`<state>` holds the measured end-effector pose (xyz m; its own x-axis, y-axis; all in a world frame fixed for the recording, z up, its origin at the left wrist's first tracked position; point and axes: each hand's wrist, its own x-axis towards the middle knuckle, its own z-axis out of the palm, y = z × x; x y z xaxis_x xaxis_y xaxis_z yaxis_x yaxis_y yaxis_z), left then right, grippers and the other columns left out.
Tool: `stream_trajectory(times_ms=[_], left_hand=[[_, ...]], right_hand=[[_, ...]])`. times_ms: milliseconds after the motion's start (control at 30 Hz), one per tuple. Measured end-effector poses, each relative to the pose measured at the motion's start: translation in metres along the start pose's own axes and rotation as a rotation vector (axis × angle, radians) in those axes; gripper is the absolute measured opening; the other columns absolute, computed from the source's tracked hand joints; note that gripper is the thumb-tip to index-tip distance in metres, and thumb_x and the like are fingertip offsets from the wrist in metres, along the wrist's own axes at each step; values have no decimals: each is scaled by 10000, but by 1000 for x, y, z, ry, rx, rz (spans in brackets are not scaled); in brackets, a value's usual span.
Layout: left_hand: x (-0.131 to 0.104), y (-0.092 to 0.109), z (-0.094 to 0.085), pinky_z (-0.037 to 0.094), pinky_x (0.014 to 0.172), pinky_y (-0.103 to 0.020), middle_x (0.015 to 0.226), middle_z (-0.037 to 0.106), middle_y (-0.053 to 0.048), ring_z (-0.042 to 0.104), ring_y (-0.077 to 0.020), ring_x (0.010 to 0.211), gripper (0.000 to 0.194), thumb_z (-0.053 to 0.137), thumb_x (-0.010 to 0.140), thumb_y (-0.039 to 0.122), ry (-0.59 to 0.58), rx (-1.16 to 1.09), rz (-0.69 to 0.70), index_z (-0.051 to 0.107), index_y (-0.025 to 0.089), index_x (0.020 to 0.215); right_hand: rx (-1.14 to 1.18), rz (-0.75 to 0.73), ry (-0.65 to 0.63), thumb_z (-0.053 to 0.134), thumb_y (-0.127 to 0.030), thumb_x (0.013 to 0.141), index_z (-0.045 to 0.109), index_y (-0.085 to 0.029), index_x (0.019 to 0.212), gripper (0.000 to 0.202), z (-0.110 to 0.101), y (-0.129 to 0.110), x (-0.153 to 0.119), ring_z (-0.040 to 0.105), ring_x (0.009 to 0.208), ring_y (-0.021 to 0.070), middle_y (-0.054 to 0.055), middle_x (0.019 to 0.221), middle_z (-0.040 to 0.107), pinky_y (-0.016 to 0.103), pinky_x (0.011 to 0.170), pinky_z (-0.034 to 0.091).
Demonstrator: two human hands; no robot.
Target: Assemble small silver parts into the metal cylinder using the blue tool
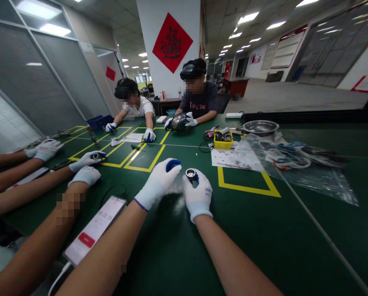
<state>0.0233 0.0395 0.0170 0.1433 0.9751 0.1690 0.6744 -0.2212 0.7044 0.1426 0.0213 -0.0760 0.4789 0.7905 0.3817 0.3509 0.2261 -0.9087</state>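
My right hand (198,193), in a white glove with blue fingertips, is wrapped round a short black cylinder (190,174). A pale ring and small dark spots show in the cylinder's upturned end. To its left, a little apart, is my left hand (159,181), gloved the same way. Its fingers and thumb are bent in together, and whatever may be between them is hidden. Both hands are held over the green table (177,250).
A phone (96,230) with a running timer lies left of my left forearm. A co-worker's gloved hand (86,160) holds a similar cylinder. Ahead right are a yellow bin (223,144) of parts, a metal bowl (260,127) and a plastic bag (313,176). Two people sit opposite.
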Motion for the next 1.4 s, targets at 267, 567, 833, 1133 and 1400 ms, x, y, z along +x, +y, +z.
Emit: stream_trajectory(times_ms=[267, 567, 833, 1133, 1400], left_hand=[[-27, -46, -17, 527, 1050, -390, 1161, 711, -90, 677, -284, 1121, 343, 682, 783, 193, -354, 409, 72, 763, 226, 1115], [-25, -48, -15, 525, 1029, -392, 1135, 702, -98, 673, -298, 1119, 224, 679, 821, 228, -391, 503, 68, 743, 226, 1036], [-22, -43, -15, 548, 980, -434, 1114, 751, -111, 700, -291, 1062, 170, 622, 888, 212, -201, 305, 30, 697, 215, 1041], [-26, -24, -7, 576, 978, -400, 1013, 788, -49, 727, -242, 990, 210, 728, 745, 197, -126, -468, 150, 741, 209, 954], [-28, -21, -8, 577, 967, -404, 987, 779, -53, 727, -243, 972, 168, 722, 782, 227, -88, -393, 155, 754, 199, 944]], right_hand=[[203, -14, -128, 629, -357, 773, 693, -178, 1052, 338, 3, -2, -2, 695, 1037, 283, 135, 1084, 745, 469, 1009, 531], [177, -33, -255, 597, -325, 702, 670, -210, 933, 268, -5, -12, -5, 696, 895, 261, 78, 939, 740, 434, 878, 578], [153, -32, -273, 599, -303, 693, 665, -211, 911, 246, -8, -14, -2, 695, 888, 266, 66, 902, 742, 432, 863, 572], [111, -112, -267, 589, -288, 727, 659, -212, 941, 238, -11, -15, -4, 682, 882, 254, 64, 930, 727, 409, 838, 562], [144, -113, -256, 612, -280, 744, 655, -208, 941, 215, -10, -15, -4, 686, 906, 254, 68, 950, 721, 411, 863, 558]])
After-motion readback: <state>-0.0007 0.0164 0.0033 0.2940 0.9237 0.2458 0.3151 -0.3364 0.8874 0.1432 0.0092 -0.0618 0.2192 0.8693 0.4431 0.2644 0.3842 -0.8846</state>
